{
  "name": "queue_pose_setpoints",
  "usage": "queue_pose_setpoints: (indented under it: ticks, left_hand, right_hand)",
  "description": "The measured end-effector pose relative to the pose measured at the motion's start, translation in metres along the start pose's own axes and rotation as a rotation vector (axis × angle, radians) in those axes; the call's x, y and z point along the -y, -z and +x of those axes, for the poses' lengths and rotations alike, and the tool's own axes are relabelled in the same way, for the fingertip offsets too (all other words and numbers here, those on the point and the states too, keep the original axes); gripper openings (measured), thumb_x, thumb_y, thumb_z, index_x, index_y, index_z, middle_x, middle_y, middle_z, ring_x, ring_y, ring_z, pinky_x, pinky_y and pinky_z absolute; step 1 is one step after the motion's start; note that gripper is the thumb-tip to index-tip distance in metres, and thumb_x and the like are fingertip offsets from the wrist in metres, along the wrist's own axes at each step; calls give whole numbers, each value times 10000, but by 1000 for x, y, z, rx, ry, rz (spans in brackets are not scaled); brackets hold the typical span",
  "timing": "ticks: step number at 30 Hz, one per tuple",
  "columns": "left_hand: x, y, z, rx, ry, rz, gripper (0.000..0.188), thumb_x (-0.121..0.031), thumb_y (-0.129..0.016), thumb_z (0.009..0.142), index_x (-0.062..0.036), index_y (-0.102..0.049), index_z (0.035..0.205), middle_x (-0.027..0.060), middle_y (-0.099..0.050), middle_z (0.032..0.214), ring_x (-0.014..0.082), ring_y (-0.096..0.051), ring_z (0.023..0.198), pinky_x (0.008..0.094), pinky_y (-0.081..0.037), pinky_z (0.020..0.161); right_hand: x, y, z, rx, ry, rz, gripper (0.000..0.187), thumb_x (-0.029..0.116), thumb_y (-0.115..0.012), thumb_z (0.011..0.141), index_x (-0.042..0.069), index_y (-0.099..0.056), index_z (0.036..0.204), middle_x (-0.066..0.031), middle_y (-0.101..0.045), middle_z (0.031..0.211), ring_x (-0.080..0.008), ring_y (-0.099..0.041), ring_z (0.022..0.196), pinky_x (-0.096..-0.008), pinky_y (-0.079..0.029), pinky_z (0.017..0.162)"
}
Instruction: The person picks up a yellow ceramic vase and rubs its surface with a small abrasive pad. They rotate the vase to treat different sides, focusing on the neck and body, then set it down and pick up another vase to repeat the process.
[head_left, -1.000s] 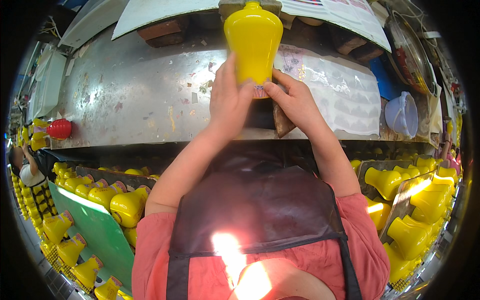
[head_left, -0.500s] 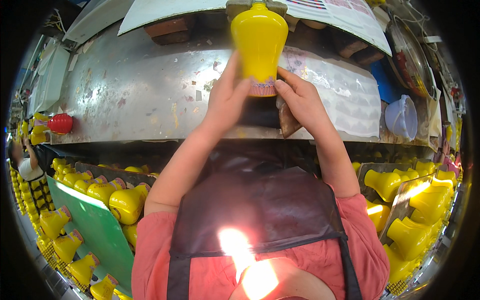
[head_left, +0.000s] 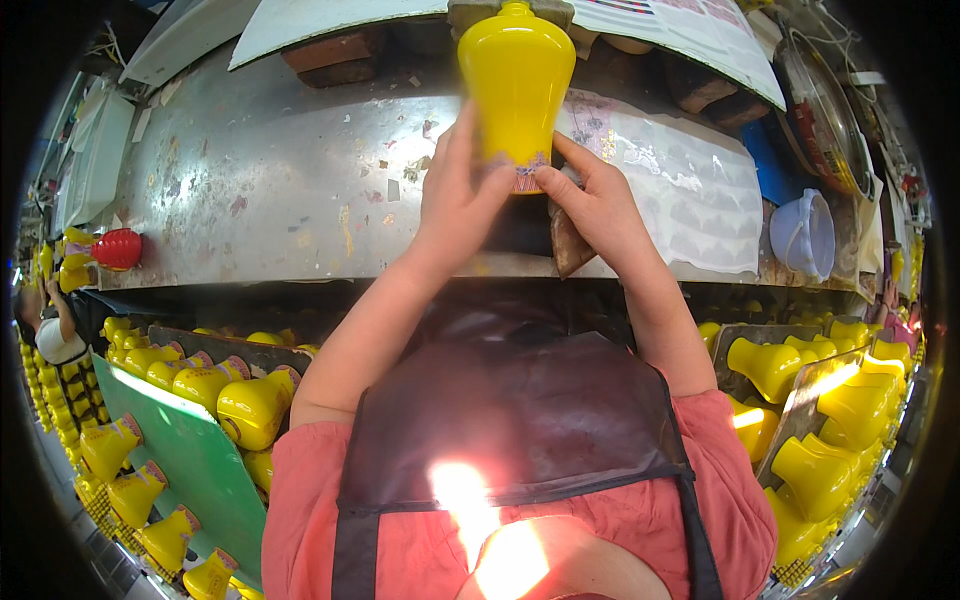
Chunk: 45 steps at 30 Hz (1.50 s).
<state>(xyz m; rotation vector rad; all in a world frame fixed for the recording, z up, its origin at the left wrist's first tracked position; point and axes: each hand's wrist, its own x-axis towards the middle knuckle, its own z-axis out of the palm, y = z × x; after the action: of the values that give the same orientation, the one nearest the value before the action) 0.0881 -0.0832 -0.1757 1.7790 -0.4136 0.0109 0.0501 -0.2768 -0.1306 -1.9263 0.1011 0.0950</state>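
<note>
A glossy yellow vase (head_left: 515,90) lies or tilts away from me, with its narrow neck toward the far side and its base toward me. A patterned pink and purple band (head_left: 527,178) circles its base end. My left hand (head_left: 458,195) holds the left side of the base, with the thumb near the band. My right hand (head_left: 595,200) grips the right side, its thumb pressed on the band. Fingers of both hands are partly hidden behind the vase. Under my right hand a brown block (head_left: 569,240) shows at the table edge.
The vase is over a stained metal table (head_left: 280,190). White sheets (head_left: 690,200) and a pale blue bucket (head_left: 803,235) stand to the right, a red vase (head_left: 118,249) to the left. Boards with several yellow vases (head_left: 255,408) flank me on both sides; another person (head_left: 62,335) is far left.
Both thumbs have shifted inward along the band at the base, closer together. The visible part of the band looks slightly different; the vase stays in nearly the same place.
</note>
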Motion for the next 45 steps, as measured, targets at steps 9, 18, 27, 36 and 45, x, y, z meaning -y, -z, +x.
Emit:
queue_pose_setpoints:
  ticks: [9,18,27,36,45]
  left_hand:
    - [-2,2,1,9,19,18,807,-260,-682,940,-14,-310,1613,254,-463,1520,402,-477,1401,457,-395,1159]
    - [-10,-7,1,-6,71,-20,997,-234,-812,820,-28,-259,1624,252,-459,1498,405,-480,1383,479,-410,1150]
    - [-5,-9,0,-25,55,-64,991,-202,-819,798,-33,-278,1611,224,-457,1500,379,-488,1384,466,-418,1155]
    - [-1,-7,-5,-59,-2,-36,942,-188,-844,781,-73,-347,1573,188,-507,1444,343,-575,1274,447,-500,1061]
    - [3,-5,-5,-45,-36,-52,896,-202,-853,774,-59,-405,1537,166,-530,1423,326,-608,1205,435,-517,1031]
  right_hand:
    - [-3,0,3,7,32,17,567,343,-670,982,103,-574,1486,-81,-693,792,-118,-635,665,-297,-528,660]
    - [11,4,4,-14,2,-283,539,350,-657,995,34,-604,1429,-84,-722,885,-111,-645,779,-299,-535,718]
    - [33,26,4,-13,421,-219,291,80,-724,936,36,-632,1209,-50,-712,984,-152,-695,870,-307,-557,776]
    - [64,16,11,18,779,-729,232,116,-749,836,130,-683,1058,-82,-712,897,-286,-716,790,-404,-566,662]
    - [56,19,3,-195,803,-834,334,84,-813,814,149,-737,1133,-80,-651,749,-282,-659,658,-390,-520,568]
